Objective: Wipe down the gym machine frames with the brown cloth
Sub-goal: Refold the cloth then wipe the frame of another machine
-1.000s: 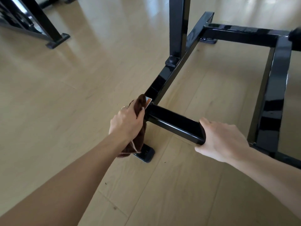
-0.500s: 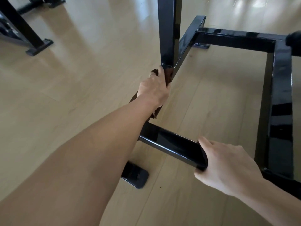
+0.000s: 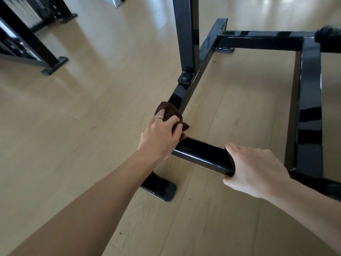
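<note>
A glossy black gym machine frame (image 3: 201,61) of square tubes lies low over the wooden floor, with an upright post (image 3: 185,34) rising from its left rail. My left hand (image 3: 160,135) presses a bunched brown cloth (image 3: 168,112) onto that left rail, just ahead of the corner where the near crossbar (image 3: 201,154) joins it. My right hand (image 3: 256,170) grips the near crossbar from above, fingers wrapped around it. A ring shows on a left finger.
A black foot plate (image 3: 160,187) sits on the floor under my left forearm. The frame's right rail (image 3: 310,108) runs away from me at the right. Another black machine's legs and foot (image 3: 53,66) stand at the upper left. Light wooden floor lies between.
My left hand with the cloth has slid back along the rail from the base of the upright post to the near corner. My right hand has stayed on the crossbar.
</note>
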Demonstrator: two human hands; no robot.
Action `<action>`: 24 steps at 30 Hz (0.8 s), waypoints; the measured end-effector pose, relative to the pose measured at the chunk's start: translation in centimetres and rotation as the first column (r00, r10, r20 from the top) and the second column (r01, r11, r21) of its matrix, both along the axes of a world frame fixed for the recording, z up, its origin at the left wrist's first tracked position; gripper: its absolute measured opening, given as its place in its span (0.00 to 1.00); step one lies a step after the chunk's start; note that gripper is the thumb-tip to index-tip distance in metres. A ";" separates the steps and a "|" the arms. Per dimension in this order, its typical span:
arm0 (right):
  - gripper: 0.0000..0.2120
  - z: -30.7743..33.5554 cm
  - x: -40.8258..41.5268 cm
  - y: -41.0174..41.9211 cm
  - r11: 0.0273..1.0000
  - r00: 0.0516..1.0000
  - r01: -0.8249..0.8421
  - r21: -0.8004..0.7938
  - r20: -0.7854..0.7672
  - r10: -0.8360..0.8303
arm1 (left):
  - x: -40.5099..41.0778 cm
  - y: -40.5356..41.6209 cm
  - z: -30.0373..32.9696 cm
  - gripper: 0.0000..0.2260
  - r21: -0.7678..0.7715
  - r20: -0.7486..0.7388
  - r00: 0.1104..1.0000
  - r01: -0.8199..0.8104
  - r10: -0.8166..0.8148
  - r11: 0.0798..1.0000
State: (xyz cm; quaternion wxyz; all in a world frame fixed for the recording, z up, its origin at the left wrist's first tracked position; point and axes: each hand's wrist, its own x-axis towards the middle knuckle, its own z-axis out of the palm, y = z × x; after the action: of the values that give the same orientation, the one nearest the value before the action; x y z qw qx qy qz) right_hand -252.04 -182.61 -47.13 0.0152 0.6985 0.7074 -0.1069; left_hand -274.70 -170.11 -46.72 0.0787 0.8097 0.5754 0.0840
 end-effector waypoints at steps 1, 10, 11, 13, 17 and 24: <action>0.20 0.0 0.0 0.0 1.000 1.000 0.000 -0.004 -0.006 0.000 | 0.0 0.1 0.2 0.13 -0.002 0.014 1.000 -0.010 0.010 1.000; 0.19 0.0 0.0 0.3 1.000 1.000 0.012 -0.007 -0.014 -0.013 | 7.2 10.5 0.2 0.24 0.023 -0.021 0.976 -0.215 0.215 0.976; 0.19 -0.1 0.0 0.3 1.000 1.000 0.010 -0.012 -0.026 -0.010 | 7.9 11.4 0.1 0.25 0.027 -0.013 0.975 -0.223 0.223 0.974; 0.19 -0.3 0.1 0.5 1.000 0.999 0.010 -0.002 -0.042 -0.011 | 8.7 12.6 -0.1 0.25 0.045 -0.014 0.970 -0.243 0.244 0.969; 0.19 -0.5 0.3 0.6 1.000 1.000 -0.008 0.007 -0.024 0.008 | 8.3 11.9 0.0 0.26 0.012 -0.045 0.970 -0.239 0.239 0.971; 0.22 0.0 0.4 0.8 0.995 0.997 -0.073 -0.065 -0.039 0.071 | 3.2 3.7 0.7 0.23 -0.023 -0.027 0.961 -0.275 0.275 0.961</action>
State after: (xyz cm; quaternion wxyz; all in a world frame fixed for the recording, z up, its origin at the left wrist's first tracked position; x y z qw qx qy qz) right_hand -251.64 -181.83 -47.09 0.0291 0.6696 0.7283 -0.1424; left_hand -271.52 -166.41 -46.04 0.0703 0.7217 0.6843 0.0768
